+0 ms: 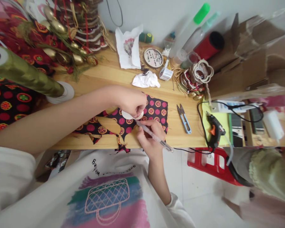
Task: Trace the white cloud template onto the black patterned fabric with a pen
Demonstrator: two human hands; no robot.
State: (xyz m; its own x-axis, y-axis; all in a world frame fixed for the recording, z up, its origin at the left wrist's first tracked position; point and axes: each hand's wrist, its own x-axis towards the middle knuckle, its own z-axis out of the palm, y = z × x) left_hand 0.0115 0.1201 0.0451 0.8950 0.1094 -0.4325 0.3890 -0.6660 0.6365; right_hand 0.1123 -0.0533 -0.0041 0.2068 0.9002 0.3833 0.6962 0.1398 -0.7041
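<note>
A piece of dark patterned fabric with round pink and orange motifs lies on the wooden table, its left part cut ragged with gaps. On top of it rests a white disc, partly covered by my left hand, whose curled fingertips press down on it. My right hand grips a clear-barrelled pen, its tip at the disc's lower edge. Right of the fabric lie small blue thread snips, touched by neither hand.
At the right, a black glue gun with its cord lies near cardboard boxes. Crumpled white tissue, a round tin and bottles stand behind. A green fabric roll leans at left. Another person's sleeve is at lower right.
</note>
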